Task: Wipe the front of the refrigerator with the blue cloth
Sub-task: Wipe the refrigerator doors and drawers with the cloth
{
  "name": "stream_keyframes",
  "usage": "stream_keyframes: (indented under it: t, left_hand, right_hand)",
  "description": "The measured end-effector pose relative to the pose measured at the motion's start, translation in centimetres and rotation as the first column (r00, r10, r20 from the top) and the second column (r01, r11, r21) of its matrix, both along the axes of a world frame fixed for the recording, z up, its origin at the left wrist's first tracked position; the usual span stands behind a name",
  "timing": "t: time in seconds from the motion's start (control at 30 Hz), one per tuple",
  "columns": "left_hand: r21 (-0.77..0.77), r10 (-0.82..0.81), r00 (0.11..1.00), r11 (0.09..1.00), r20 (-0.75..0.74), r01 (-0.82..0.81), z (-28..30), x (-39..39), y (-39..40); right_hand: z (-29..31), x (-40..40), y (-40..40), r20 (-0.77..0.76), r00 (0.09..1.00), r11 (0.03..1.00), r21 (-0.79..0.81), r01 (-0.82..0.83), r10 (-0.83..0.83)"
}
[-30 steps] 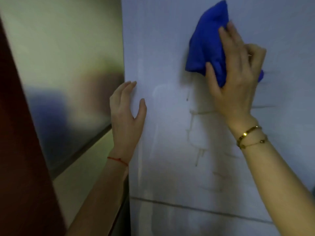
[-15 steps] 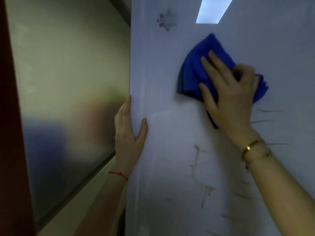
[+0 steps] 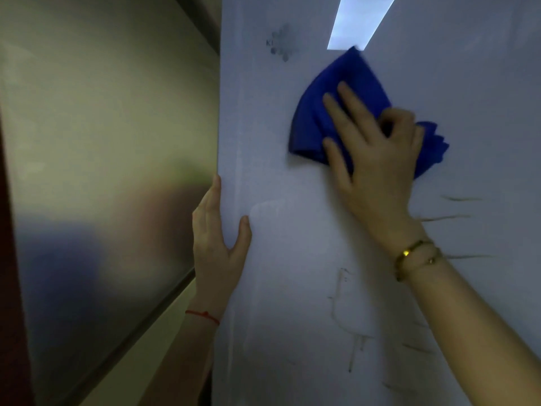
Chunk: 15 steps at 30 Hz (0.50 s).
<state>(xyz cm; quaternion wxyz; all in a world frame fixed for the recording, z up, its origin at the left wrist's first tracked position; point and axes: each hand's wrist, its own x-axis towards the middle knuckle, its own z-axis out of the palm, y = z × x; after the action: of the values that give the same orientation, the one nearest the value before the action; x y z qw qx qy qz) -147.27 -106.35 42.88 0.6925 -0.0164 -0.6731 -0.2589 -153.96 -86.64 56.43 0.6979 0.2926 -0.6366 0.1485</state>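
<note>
The pale glossy refrigerator front (image 3: 307,244) fills the right of the view, with dark streaks low on the right. My right hand (image 3: 374,159) presses a bunched blue cloth (image 3: 345,92) flat against the door's upper part, fingers spread over it. My left hand (image 3: 219,244) clasps the door's left edge, thumb on the front and fingers wrapped around the side. It wears a red thread at the wrist. Two bracelets sit on the right wrist.
A brushed steel panel (image 3: 102,171) stands to the left of the refrigerator, with a dark red surface (image 3: 11,317) at the far left. A bright light reflection (image 3: 357,22) and a small snowflake mark (image 3: 282,42) show near the door's top.
The view has tilted upward, so both hands sit lower in frame. The cloth has spread flatter under my right hand. My left hand keeps its hold on the door edge.
</note>
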Motion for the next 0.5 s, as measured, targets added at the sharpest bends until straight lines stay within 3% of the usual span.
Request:
stream_keyframes:
  t: [0.13, 0.2, 0.4, 0.5]
  left_hand:
    - [0.000, -0.007, 1.000, 1.000, 0.004, 0.007, 0.1, 0.0, -0.1]
    - [0.007, -0.018, 1.000, 1.000, -0.002, 0.018, 0.0, 0.0, 0.0]
    - [0.043, -0.042, 0.999, 0.998, -0.004, 0.043, -0.1, 0.1, 0.2]
    - [0.051, -0.057, 0.998, 0.997, 0.006, 0.056, -0.1, 0.2, 0.1]
  right_hand:
    - [-9.5, 0.2, 0.5, -0.112, 0.994, 0.941, 0.336, 0.033, 0.005]
    - [-10.6, -0.2, 2.3, -0.139, 0.990, 0.912, 0.405, 0.070, -0.014]
    - [0.9, -0.4, 1.1, -0.027, 1.000, 0.999, 0.033, 0.011, -0.010]
    - [-3.8, -0.1, -0.1, -0.076, 0.996, 0.985, 0.173, -0.023, 0.036]
